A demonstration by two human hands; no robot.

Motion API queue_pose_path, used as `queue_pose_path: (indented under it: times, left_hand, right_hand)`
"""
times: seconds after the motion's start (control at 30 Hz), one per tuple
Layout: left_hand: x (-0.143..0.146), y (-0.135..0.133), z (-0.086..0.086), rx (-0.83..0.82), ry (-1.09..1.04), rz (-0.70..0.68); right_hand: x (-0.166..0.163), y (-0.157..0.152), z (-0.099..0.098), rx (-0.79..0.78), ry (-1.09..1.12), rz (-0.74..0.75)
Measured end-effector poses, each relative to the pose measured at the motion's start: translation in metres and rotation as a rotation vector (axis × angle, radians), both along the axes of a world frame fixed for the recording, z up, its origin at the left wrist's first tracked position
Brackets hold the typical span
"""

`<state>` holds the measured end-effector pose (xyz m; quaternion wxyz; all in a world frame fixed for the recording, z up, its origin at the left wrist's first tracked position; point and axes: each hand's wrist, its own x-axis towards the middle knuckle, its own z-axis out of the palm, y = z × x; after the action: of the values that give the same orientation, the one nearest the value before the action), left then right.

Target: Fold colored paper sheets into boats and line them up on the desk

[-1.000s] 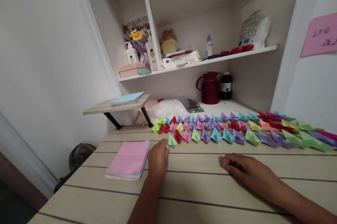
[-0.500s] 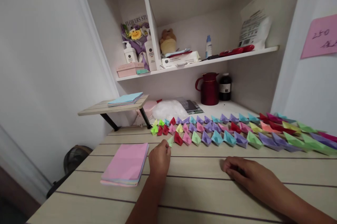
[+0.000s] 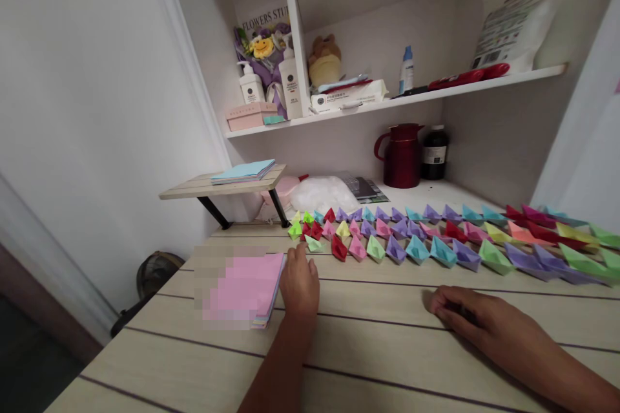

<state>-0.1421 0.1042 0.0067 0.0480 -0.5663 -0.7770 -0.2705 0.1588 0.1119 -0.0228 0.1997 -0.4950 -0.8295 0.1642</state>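
My left hand is open just behind a pale green paper boat, with its fingers slightly apart and nothing held. The boat stands at the left end of the nearest row, with a red paper boat to its right. Close to the left side of that hand lies a stack of coloured paper, pink sheet on top and partly blurred out. My right hand rests on the table to the right, loosely curled, apart from the boats and with nothing visible in it.
Several rows of paper boats stretch across the back of the wooden table. A small raised shelf bears more paper. Behind stand a red jug, a dark bottle and a white plastic bag.
My left hand has let go of the pale green paper boat, and its fingers have spread near the paper stack. My right hand stays curled on the table. The view has shifted slightly.
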Motion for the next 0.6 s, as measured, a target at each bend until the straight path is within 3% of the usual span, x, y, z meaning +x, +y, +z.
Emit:
queue_pose_path:
  times: [0.6]
  left_hand:
    - [0.014, 0.028, 0.005, -0.155, 0.226, -0.114]
  right_hand:
    - [-0.011, -0.006, 0.014, 0.044, 0.024, -0.115]
